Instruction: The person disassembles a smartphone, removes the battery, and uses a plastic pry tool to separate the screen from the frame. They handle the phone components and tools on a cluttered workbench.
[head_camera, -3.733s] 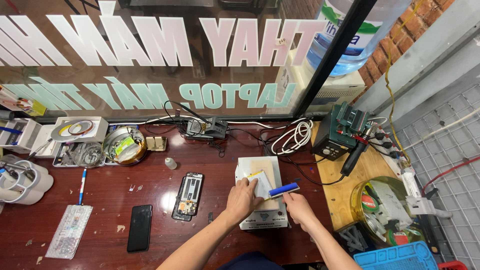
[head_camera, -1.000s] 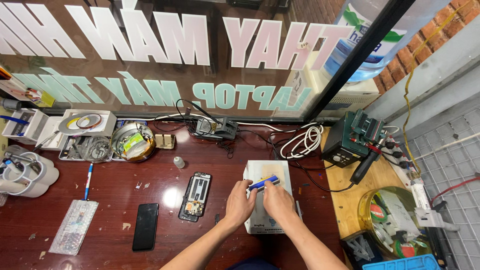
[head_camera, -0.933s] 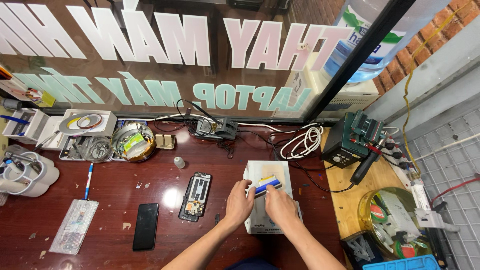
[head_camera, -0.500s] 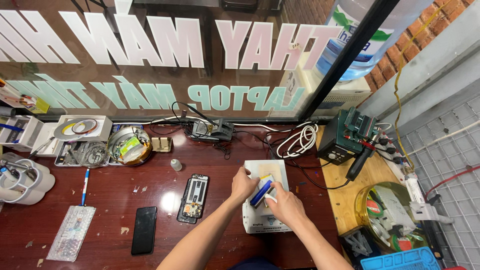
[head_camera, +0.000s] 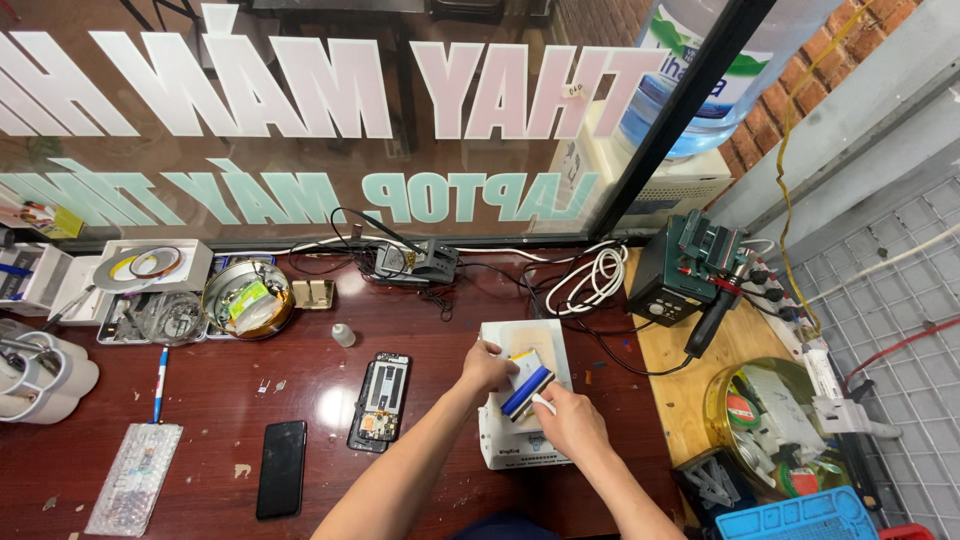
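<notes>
A white box-shaped device with a pale flat top stands on the dark wooden table. My left hand rests on its top near the left edge and pinches a small white piece. My right hand is closed on a blue-handled scraper tool that lies tilted across a cream panel on the device's top. Both hands are close together over the device.
An opened phone frame and a black phone lie left of the device. A round tin of parts, tape rolls, a blue pen, white cable coil, green station and blue tray surround it.
My hands have shifted on the device's top; the blue scraper has turned from lying flat to a steeper tilt and moved lower. The camera view has swung slightly.
</notes>
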